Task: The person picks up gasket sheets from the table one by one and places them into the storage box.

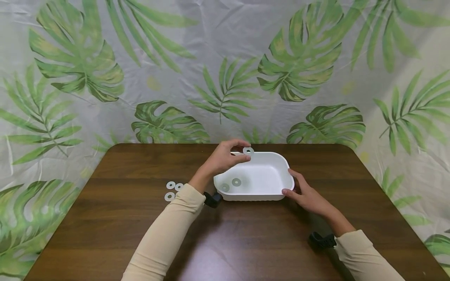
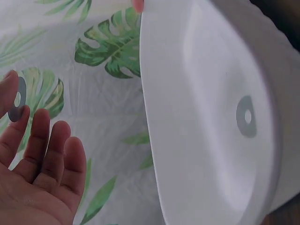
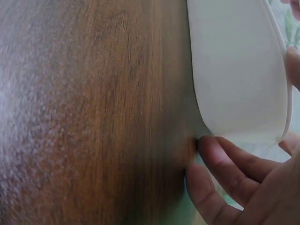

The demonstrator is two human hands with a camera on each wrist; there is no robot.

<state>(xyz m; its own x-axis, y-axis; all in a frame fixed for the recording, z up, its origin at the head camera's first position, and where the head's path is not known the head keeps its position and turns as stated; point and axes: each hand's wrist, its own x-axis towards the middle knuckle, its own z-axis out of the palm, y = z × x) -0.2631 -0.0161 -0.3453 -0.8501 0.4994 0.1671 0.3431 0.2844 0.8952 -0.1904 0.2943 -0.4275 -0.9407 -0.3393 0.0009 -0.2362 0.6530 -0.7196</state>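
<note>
My left hand (image 1: 228, 157) pinches a flat grey washer (image 1: 251, 150) between thumb and index finger, above the far rim of a white tub (image 1: 268, 175). In the left wrist view, the held washer (image 2: 15, 114) stands on edge and the other fingers are spread from it. Two more washers lie inside the tub, one washer (image 1: 233, 182) and another washer (image 1: 223, 188) near its left end. My right hand (image 1: 305, 194) grips the tub's right end, its thumb at the near corner. The right wrist view shows fingers (image 3: 229, 168) beside the tub's wall (image 3: 239, 70).
Left of the tub, several loose washers (image 1: 169, 196) lie on the brown wooden table (image 1: 116, 218), partly hidden by the left sleeve. A leaf-print cloth (image 1: 225, 70) hangs behind the table. Dark bands (image 1: 213, 200) circle both wrists.
</note>
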